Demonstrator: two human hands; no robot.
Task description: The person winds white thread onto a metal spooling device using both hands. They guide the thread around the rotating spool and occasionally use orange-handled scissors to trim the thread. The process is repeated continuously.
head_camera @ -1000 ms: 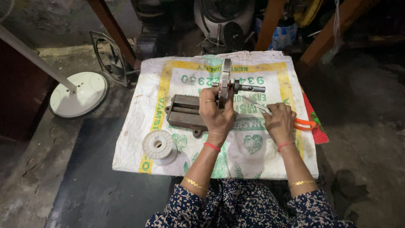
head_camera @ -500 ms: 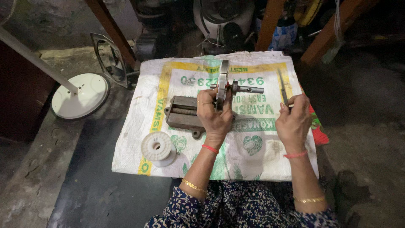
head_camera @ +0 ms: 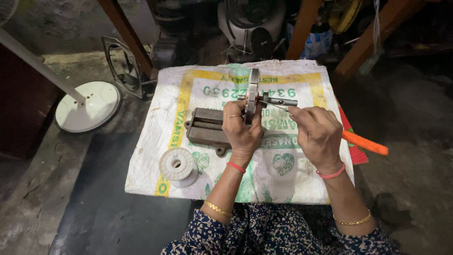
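A metal disc (head_camera: pixel 253 94) standing on edge, with a short shaft (head_camera: pixel 279 101) sticking out to the right, is gripped by the left hand (head_camera: pixel 241 130) at the centre of the frame; the fingers are wrapped closely round the lower part of the disc, and rings are seen on two of them. The disc is held above a flat, dark metal block (head_camera: pixel 206 131), which lies on a white woven sack (head_camera: pixel 188 85) with yellow and green print, spread over the floor. Just right of centre, the right hand (head_camera: pixel 318 132) is closed round a tool with an orange handle (head_camera: pixel 365 143); the handle juts out toward the right edge of the frame, while the thin metal tip (head_camera: pixel 276 107) is pinched between the fingertips and reaches the shaft close beside the disc. Whether the tip actually touches the shaft cannot be told. A white spool (head_camera: pixel 177 166) stands on the sack in the lower left part of it, well apart from both hands. At the left of the frame a round white base with a pole (head_camera: pixel 87 106) rests on the floor, and a rectangular metal frame (head_camera: pixel 123 66) leans beside it near the sack's upper left corner. Red bands and gold bangles are worn on both wrists.
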